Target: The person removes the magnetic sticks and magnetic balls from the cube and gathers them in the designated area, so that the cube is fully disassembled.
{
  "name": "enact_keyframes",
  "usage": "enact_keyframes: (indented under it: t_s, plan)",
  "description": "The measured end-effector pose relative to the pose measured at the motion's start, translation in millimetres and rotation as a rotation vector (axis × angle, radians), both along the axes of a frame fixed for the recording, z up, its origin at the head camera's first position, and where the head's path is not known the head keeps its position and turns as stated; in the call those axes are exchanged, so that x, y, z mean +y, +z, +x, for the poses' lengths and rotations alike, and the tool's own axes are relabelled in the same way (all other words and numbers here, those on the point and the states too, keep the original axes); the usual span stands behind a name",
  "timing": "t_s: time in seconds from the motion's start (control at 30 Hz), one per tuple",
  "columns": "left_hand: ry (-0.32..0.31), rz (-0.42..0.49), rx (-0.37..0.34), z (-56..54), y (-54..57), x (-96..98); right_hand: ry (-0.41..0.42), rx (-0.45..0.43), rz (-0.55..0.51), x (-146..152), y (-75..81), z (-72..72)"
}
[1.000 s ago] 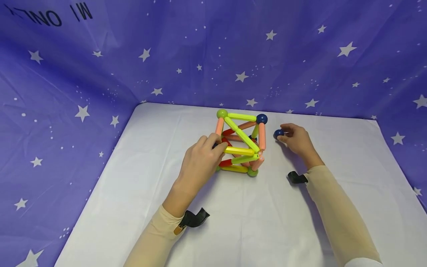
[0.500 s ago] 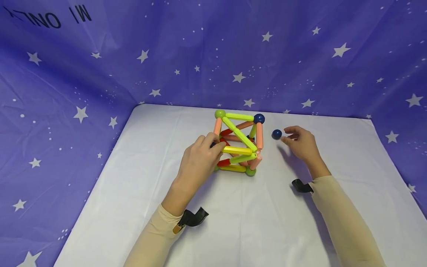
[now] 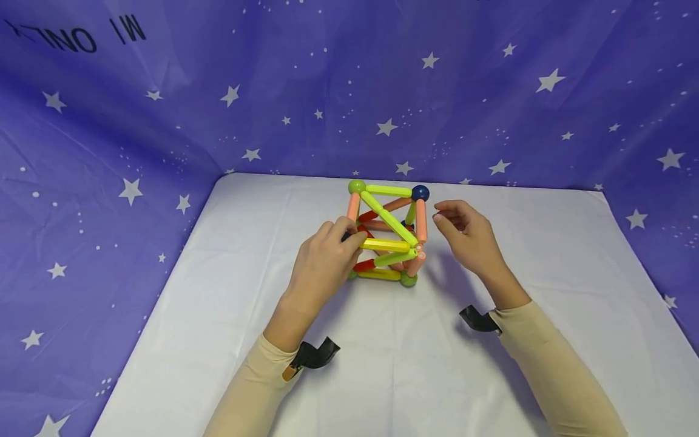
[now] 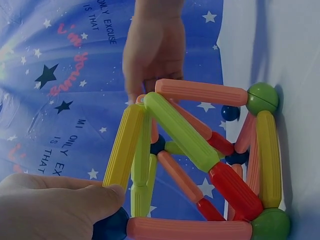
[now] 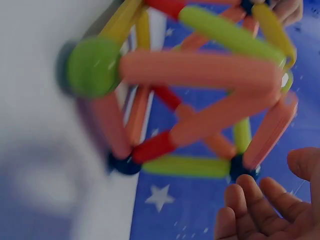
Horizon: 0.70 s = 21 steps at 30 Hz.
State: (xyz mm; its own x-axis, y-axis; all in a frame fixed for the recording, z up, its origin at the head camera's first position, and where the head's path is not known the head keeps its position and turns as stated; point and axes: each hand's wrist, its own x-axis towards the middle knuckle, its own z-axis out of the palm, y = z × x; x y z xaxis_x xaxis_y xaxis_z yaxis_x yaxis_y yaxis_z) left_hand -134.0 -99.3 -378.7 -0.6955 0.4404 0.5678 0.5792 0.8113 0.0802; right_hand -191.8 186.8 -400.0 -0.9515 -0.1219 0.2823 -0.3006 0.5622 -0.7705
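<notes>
A box-shaped frame of magnetic building sticks and balls [image 3: 388,216] stands on the white cloth. My left hand [image 3: 323,261] grips its near left upper corner, where a dark blue ball [image 4: 112,226] and a yellow stick [image 4: 122,147] meet. At the opposite upper corner, several stick ends come together without a visible ball. Just right of the frame, my right hand [image 3: 471,243] is raised with fingers loosely bent, holding nothing. The right wrist view shows its fingertips [image 5: 245,182] close to a rear blue ball. Beyond the frame, a small blue ball [image 4: 230,112] appears in the left wrist view.
A white cloth [image 3: 327,388] covers the table. Purple fabric with white stars [image 3: 306,79] hangs behind and at both sides. Black straps [image 3: 319,354] stick out from both wrists.
My right hand has let go of the loose blue ball and moved left toward the frame, now blocking the ball from the head view. My left hand keeps its grip.
</notes>
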Motion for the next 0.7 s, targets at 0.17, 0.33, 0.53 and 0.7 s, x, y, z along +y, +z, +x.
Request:
enact_keyframes:
  t_s: [0.17,0.33,0.53,0.7]
  plan:
    - [-0.007,-0.001,0.003,-0.4,-0.8,-0.9,0.027,-0.127,-0.064,-18,11.5,4.0]
    - [-0.007,0.002,0.012,-0.6,-1.8,-1.3,0.003,-0.249,-0.093,-29,17.8,-0.1]
    - [-0.003,-0.003,0.014,-0.6,-2.5,-0.4,-0.036,-0.243,-0.114,-33,19.9,-4.4]
    - [0.002,0.011,0.014,-0.5,-2.7,-0.7,-0.086,-0.191,-0.133,-32,18.8,-5.9]
